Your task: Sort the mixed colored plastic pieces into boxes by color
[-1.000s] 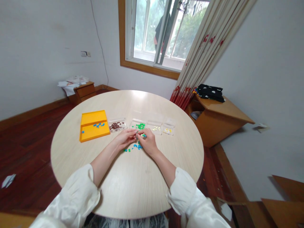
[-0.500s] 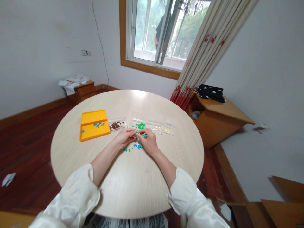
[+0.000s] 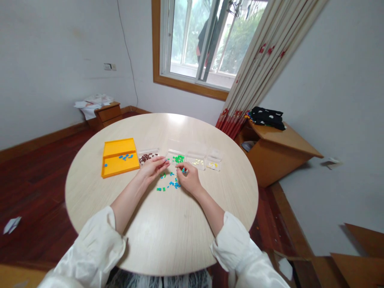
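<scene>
My left hand (image 3: 152, 168) hovers over the middle of the table, thumb and fingertips pinched together; what sits between them is too small to make out. To its right, my right hand (image 3: 189, 178) has its thumb and forefinger curled close together, and any piece in that grip is hidden. A gap separates the two hands. Small blue pieces (image 3: 174, 185) and a few green pieces (image 3: 161, 189) lie loose on the table between and below them. Just behind the hands stands a clear box of green pieces (image 3: 179, 159).
On the round table (image 3: 168, 232), an open yellow case (image 3: 120, 173) at the left holds several blue pieces. Beside it is a clear box of brown pieces (image 3: 145, 157). Clear boxes of pale pieces (image 3: 198, 162) and yellow pieces (image 3: 213, 165) stand to the right.
My hands were together at the fingertips and have moved apart. The left one has shifted left and slightly up; the right one stays nearly in place. More loose pieces show between them.
</scene>
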`<state>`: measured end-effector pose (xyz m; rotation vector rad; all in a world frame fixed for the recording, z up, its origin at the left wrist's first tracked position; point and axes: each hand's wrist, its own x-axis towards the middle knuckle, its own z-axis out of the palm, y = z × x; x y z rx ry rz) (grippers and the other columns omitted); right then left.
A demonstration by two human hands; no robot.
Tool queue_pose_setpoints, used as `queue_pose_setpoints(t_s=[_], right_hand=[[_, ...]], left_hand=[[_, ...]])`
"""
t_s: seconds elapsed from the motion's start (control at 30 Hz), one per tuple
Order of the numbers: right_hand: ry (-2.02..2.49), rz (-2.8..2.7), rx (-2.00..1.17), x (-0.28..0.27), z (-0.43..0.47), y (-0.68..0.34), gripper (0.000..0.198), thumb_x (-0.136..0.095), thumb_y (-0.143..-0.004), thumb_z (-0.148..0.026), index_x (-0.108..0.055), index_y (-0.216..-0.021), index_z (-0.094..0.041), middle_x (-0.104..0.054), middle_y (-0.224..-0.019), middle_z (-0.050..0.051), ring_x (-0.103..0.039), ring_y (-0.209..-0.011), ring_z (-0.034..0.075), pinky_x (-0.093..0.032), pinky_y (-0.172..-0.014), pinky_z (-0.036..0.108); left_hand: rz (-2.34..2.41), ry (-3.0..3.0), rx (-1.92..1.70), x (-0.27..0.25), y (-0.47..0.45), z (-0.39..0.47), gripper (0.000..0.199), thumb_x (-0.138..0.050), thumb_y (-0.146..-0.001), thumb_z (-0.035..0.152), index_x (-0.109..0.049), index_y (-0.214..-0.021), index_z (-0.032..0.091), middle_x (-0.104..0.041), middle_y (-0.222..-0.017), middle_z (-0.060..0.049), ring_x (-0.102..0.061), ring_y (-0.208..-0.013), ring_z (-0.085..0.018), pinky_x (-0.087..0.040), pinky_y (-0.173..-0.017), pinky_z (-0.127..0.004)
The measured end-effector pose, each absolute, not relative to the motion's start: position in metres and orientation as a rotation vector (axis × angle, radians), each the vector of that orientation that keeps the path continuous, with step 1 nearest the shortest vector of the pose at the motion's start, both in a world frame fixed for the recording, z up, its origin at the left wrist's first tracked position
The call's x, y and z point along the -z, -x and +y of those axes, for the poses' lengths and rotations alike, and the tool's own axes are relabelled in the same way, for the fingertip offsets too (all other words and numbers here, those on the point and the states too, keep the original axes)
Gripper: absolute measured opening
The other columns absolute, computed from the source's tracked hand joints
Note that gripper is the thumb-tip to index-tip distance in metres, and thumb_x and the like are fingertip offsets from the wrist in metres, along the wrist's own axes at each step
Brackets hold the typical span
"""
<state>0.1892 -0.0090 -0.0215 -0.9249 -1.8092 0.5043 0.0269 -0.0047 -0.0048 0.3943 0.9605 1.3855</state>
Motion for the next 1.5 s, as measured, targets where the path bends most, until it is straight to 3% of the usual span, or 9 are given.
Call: queue_pose_setpoints(t_s=[0.27,0.4,0.53,0.63,0.77,0.97,1.2,1.33,1.5], right_hand=[[0.937,-1.851,-0.736,0.021,-0.012,-0.189,0.015,-0.05,-0.068,-0.019,-0.065,-0.068,-0.016,-0.06,-0.061,-0.001,-0.05,-0.056,0.01,-0.042,-0.057,0.023],[0.965,-1.796,-0.695,0.022,-0.007,-0.19,0.016,-0.051,-0.069,-0.02,-0.067,-0.072,-0.017,-0.064,-0.066,0.001,-0.054,-0.06,0.012,-0.045,-0.061,0.024],[1.047,-1.632,-0.59,0.026,0.003,-0.193,0.026,-0.052,-0.076,-0.026,-0.069,-0.093,-0.018,-0.07,-0.089,0.007,-0.061,-0.079,0.016,-0.049,-0.071,0.029],[1.092,-1.567,-0.661,0.028,0.008,-0.197,0.038,-0.048,-0.081,-0.029,-0.062,-0.115,-0.018,-0.068,-0.107,0.01,-0.062,-0.096,0.019,-0.05,-0.081,0.035],[1.09,-1.564,-0.725,0.029,0.008,-0.199,0.042,-0.046,-0.083,-0.028,-0.057,-0.122,-0.017,-0.067,-0.111,0.01,-0.061,-0.104,0.02,-0.048,-0.09,0.037],[1.065,-1.59,-0.69,0.03,0.007,-0.199,0.038,-0.044,-0.084,-0.025,-0.06,-0.117,-0.018,-0.069,-0.105,0.009,-0.062,-0.098,0.018,-0.048,-0.085,0.034],[1.051,-1.688,-0.545,0.023,0.006,-0.202,0.03,-0.044,-0.08,-0.018,-0.065,-0.1,-0.018,-0.069,-0.089,0.006,-0.061,-0.083,0.017,-0.047,-0.074,0.03],[0.983,-1.86,-0.444,0.021,0.003,-0.202,0.023,-0.047,-0.075,-0.012,-0.067,-0.082,-0.02,-0.068,-0.084,0.005,-0.058,-0.085,0.018,-0.045,-0.08,0.033],[0.894,-2.058,-0.438,0.027,-0.002,-0.195,0.021,-0.05,-0.074,-0.008,-0.067,-0.078,-0.019,-0.065,-0.084,0.005,-0.056,-0.089,0.018,-0.044,-0.083,0.034]], left_hand=[[0.893,-0.443,-1.388,0.005,-0.023,-0.002,0.023,-0.056,-0.066,-0.01,-0.065,-0.077,0.008,-0.066,-0.069,-0.007,-0.067,-0.073,-0.015,-0.057,-0.078,-0.024],[0.837,-0.448,-1.383,0.01,-0.019,0.001,0.022,-0.053,-0.068,-0.009,-0.065,-0.079,0.007,-0.068,-0.074,-0.01,-0.068,-0.076,-0.016,-0.057,-0.08,-0.026],[0.814,-0.424,-1.403,0.014,-0.017,0.004,0.02,-0.052,-0.071,-0.007,-0.065,-0.079,0.007,-0.069,-0.076,-0.011,-0.068,-0.076,-0.016,-0.057,-0.08,-0.027],[0.822,-0.405,-1.424,0.011,-0.018,0.003,0.019,-0.054,-0.07,-0.007,-0.064,-0.076,0.008,-0.068,-0.074,-0.009,-0.067,-0.073,-0.015,-0.058,-0.079,-0.027],[0.857,-0.397,-1.492,0.004,-0.018,-0.001,0.017,-0.055,-0.071,-0.006,-0.063,-0.072,0.009,-0.067,-0.071,-0.007,-0.065,-0.067,-0.012,-0.058,-0.075,-0.025],[1.109,-0.431,-1.755,-0.008,0.003,0.002,0.012,-0.053,-0.073,0.0,-0.059,-0.069,0.011,-0.059,-0.059,-0.001,-0.059,-0.056,-0.007,-0.053,-0.064,-0.019],[1.383,-0.397,-2.095,-0.01,0.043,0.011,0.012,-0.055,-0.062,0.003,-0.054,-0.068,0.014,-0.052,-0.062,0.004,-0.053,-0.055,-0.005,-0.05,-0.068,-0.021],[1.526,-0.345,-2.161,-0.004,0.055,0.013,0.015,-0.051,-0.059,0.004,-0.054,-0.07,0.015,-0.05,-0.064,0.004,-0.05,-0.054,-0.005,-0.047,-0.064,-0.02],[1.767,-0.382,-2.185,-0.004,0.059,0.011,0.016,-0.047,-0.061,0.007,-0.054,-0.072,0.017,-0.051,-0.065,0.003,-0.052,-0.06,-0.009,-0.046,-0.061,-0.021]])
